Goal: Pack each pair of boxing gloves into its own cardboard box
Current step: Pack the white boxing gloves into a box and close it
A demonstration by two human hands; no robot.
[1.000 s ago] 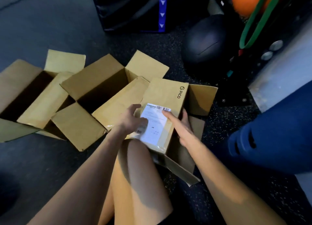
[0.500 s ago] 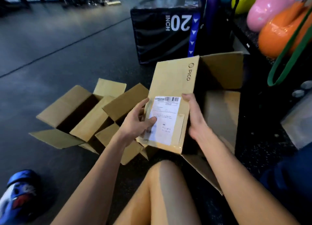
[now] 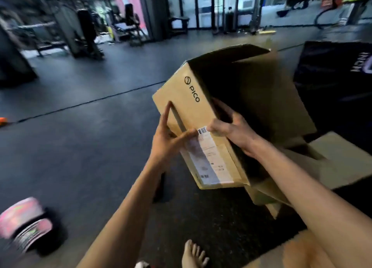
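The cardboard box (image 3: 201,114) has risen from its lower place half a second ago and now hangs tilted in the air, its open mouth turned up and to the right, dark inside, flaps spread.

Nearest, below the box, a bare foot (image 3: 194,254) rests on the dark, speckled rubber floor (image 3: 80,147). Well to the lower left of the box lies a pink glove (image 3: 22,223), shiny and rounded, blurred.

The left hand (image 3: 171,141) lies against the box's smooth tan face, fingers straight, index finger pointing up, thumb reaching toward the barcode. The right hand (image 3: 231,132) grips the edge of that face, fingers curled over it into the opening. On the face, a white shipping label (image 3: 210,161) carries a barcode and print too small to read; above it stands "PICO" in black beside a round logo.

Just right of the box, a second box (image 3: 342,159) sits open on the floor. Beyond it, a black block (image 3: 332,70) shows partial white lettering. Far behind, gym machines (image 3: 76,32) blur.
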